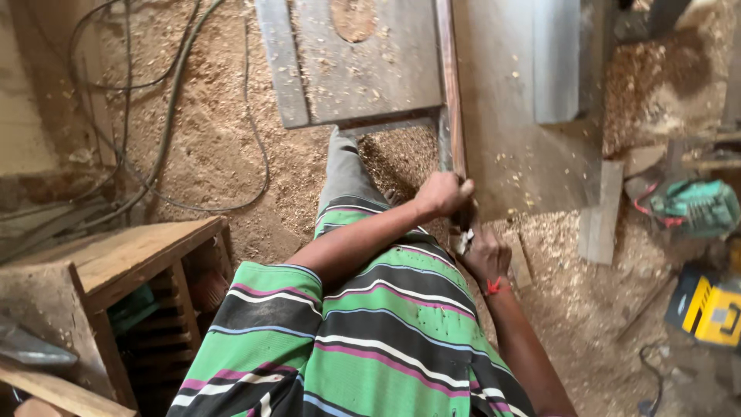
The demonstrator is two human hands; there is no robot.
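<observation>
A: In the head view, what is the person handling?

B: A long, narrow wooden strip [450, 93] is lying along the saw table [355, 69], running away from the body. The left hand [443, 193] is closing over its near end, fingers wrapped round it, knuckles up.

A: And the other hand?

B: The right hand [484, 253] is sitting just below and beside the left, wrist bent, a red band at the wrist. It is gripping something small and pale, but it is too hidden to tell what, or whether it is touching the strip.

A: What could be going wrong here?

B: As a judgement: both hands are crowding the same end of the strip, close to the table edge. If the strip is twisting or catching, the grip could be slipping and the fingers sliding forward along the edge. Sawdust [216, 147] is covering the floor, and loose cables [166, 131] are lying across it, so footing looks doubtful.

A: How are the arms lying?

B: The left forearm is crossing the striped shirt [370, 332] from the left. The right arm is reaching straight up from the lower edge.
</observation>
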